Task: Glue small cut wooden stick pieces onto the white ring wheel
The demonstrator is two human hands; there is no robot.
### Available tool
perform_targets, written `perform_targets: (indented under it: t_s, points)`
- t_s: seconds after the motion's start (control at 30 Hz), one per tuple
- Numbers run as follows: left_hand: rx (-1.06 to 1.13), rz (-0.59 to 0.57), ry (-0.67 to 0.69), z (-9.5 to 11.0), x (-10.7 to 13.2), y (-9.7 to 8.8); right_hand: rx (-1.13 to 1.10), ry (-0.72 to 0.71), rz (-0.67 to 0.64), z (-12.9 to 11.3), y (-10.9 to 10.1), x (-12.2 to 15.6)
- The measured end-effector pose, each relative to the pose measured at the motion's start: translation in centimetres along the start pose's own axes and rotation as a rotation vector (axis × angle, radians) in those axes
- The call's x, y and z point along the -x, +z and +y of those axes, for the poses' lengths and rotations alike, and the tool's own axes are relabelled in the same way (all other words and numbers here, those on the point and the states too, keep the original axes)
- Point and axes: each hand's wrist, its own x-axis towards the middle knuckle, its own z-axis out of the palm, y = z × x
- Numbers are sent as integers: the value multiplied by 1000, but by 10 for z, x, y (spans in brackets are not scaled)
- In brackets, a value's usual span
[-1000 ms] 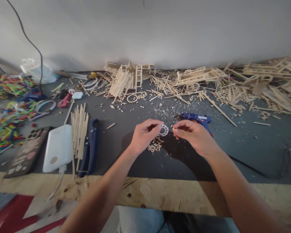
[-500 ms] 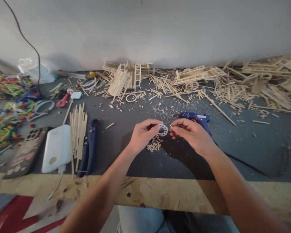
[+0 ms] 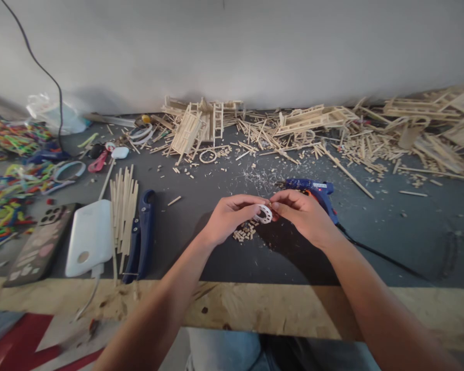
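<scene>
Between the thumb and fingers of my left hand is a white ring with a row of holes around its band, tilted over the mat. My right hand meets the ring's upper right edge in a closed pinch. The small pale wooden piece seen earlier in that pinch is now mostly covered by the fingertips. Below the ring lies a pile of short cut wooden bits, partly hidden by my left hand. Just beyond my right hand, a blue glue gun rests on its side with a small red light showing.
Blue cutters, wooden sticks, a white power bank and a phone lie to the left. Wooden stick structures and loose sticks line the wall. The glue gun's black cord runs right.
My hands have come together. The ring has shifted slightly right and down and tilted, and the right fingertips with the small wooden piece now reach its edge.
</scene>
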Motion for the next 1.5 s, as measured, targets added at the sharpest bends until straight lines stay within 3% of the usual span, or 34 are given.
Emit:
perform_targets:
  t_s: [0.6,1.5]
  points:
    - [122,-50,-64,3,1,-2,-206,67,-66,-3,-1,4]
    - [169,-47,-92,6,1,1,-202,19,-32,1,1,2]
